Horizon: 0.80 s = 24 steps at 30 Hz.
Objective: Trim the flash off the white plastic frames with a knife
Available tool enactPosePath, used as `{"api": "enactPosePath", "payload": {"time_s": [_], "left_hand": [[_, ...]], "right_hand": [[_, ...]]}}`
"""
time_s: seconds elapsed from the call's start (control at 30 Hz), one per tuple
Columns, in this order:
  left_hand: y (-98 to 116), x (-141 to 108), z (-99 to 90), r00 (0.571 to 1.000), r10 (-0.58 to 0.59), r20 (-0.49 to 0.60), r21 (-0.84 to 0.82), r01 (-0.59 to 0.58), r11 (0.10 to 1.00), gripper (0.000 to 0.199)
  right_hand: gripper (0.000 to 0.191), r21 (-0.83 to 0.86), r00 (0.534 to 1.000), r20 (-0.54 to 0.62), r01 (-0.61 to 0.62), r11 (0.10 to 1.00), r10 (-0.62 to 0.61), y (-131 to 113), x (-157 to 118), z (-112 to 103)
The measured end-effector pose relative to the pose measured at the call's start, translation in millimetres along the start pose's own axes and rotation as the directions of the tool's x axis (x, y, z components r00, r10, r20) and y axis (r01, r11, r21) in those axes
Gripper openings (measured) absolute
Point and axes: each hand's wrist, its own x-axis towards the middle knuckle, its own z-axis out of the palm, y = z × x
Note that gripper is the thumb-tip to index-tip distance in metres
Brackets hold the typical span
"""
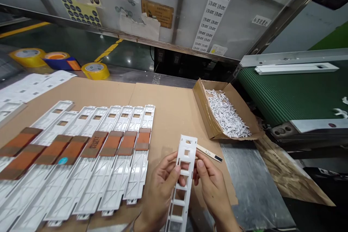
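Observation:
A long white plastic frame [179, 203] with a row of square openings is held up in front of me, its lower end cut off by the picture's edge. My left hand [164, 185] grips its left side, thumb on the front face and fingers showing through an opening. On the right edge, my right hand [210, 181] has thumb and fingers closed near the upper part; whether a small part is between them I cannot make out. Behind that hand lies a pale stick marked A26 [209, 153] with a black tip.
Left on the cardboard sheet [168, 107], several white plastic strips [112, 174] lie side by side, each with a reddish-brown block [111, 143]. A cardboard box [203, 110] holds many small white clips [227, 112]. Tape rolls [95, 70] stand behind; a green conveyor [299, 94] runs right.

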Motion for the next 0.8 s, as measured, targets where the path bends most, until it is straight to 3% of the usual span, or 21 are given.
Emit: {"api": "enactPosePath", "payload": {"time_s": [0.3,0.47,0.8], "left_hand": [[2.8,-8.6,9.3,0.994,-0.103,-0.045,-0.203,0.092,0.975,0.047],[3.7,-13.6,15.0,0.991,-0.124,-0.041,-0.211,0.112,0.971,0.038],[-1.5,-24.5,17.7,0.990,-0.141,0.006,-0.204,0.139,0.969,0.041]], "right_hand": [[0.057,0.012,0.999,0.023,-0.047,0.999,0.046,-0.5,-11.7,-1.9],[0.059,0.022,0.999,0.009,-0.052,0.998,0.052,2.8,-19.3,-5.5],[0.057,0.007,1.000,-0.008,-0.018,1.000,0.018,-2.7,-31.5,-11.0]]}}
